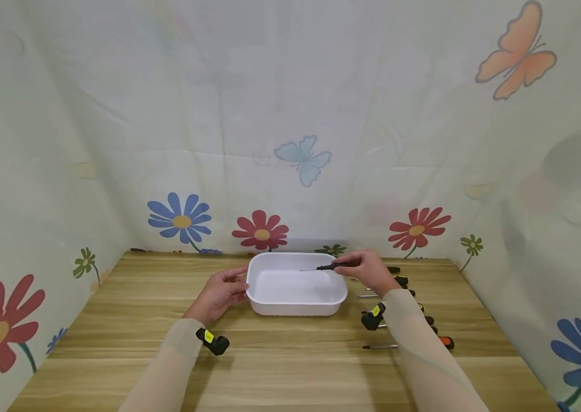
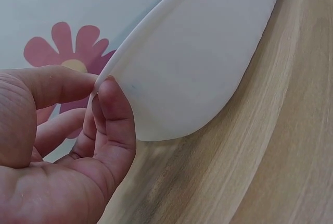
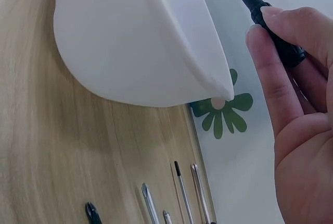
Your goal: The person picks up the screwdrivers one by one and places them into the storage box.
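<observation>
A white plastic tub (image 1: 295,309) with rounded corners stands on the wooden table toward its back edge. At its left end my left hand (image 1: 220,293) pinches the rim between thumb and fingers, also plain in the left wrist view, where the hand (image 2: 67,130) grips the tub's wall (image 2: 192,62). Over the tub's right side, my right hand (image 1: 370,271) holds a small screwdriver (image 1: 329,266) by its black handle. Its thin shaft points left across the tub's opening. In the right wrist view, thumb and fingers pinch the black handle (image 3: 283,47).
Several screwdrivers lie in a column on the right of the table, partly under the right forearm; the nearest one (image 1: 380,347) has an orange-and-black handle. Screwdriver shafts (image 3: 150,203) show below the tub in the right wrist view. A flower-printed curtain (image 1: 301,200) encloses the table (image 1: 280,366).
</observation>
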Tool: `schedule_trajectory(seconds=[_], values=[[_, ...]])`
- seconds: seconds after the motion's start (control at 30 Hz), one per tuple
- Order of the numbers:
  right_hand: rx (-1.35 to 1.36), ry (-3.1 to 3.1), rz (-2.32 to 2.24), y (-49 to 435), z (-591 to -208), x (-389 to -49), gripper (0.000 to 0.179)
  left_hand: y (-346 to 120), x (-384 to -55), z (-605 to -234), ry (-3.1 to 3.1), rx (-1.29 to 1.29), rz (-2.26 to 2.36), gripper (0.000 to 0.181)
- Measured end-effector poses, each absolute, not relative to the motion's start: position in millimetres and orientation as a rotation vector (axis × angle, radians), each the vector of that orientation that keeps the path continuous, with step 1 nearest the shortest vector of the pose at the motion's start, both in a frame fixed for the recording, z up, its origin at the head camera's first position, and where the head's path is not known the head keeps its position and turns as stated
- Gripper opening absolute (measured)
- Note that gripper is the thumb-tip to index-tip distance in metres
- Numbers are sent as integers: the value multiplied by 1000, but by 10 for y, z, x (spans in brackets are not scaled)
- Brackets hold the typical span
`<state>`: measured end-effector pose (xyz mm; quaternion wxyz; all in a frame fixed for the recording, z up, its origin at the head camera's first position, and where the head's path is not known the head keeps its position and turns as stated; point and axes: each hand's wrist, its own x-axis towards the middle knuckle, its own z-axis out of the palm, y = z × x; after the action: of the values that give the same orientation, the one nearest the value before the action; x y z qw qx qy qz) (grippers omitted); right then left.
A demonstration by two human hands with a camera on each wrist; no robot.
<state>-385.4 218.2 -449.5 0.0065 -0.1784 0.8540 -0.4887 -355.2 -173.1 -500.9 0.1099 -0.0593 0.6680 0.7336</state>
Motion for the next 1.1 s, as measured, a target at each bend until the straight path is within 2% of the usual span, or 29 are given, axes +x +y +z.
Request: schedule_trajectory(seconds=[0.33, 1.1], values=[[-420, 2693, -1475, 2018, -4431, -3928, 24, -1746, -3555, -5012, 1974, -166, 2149, 55], [-350, 2670, -1397, 1756, -4449, -4206, 19, -1740, -3521, -4988, 1965, -146, 2162, 55]])
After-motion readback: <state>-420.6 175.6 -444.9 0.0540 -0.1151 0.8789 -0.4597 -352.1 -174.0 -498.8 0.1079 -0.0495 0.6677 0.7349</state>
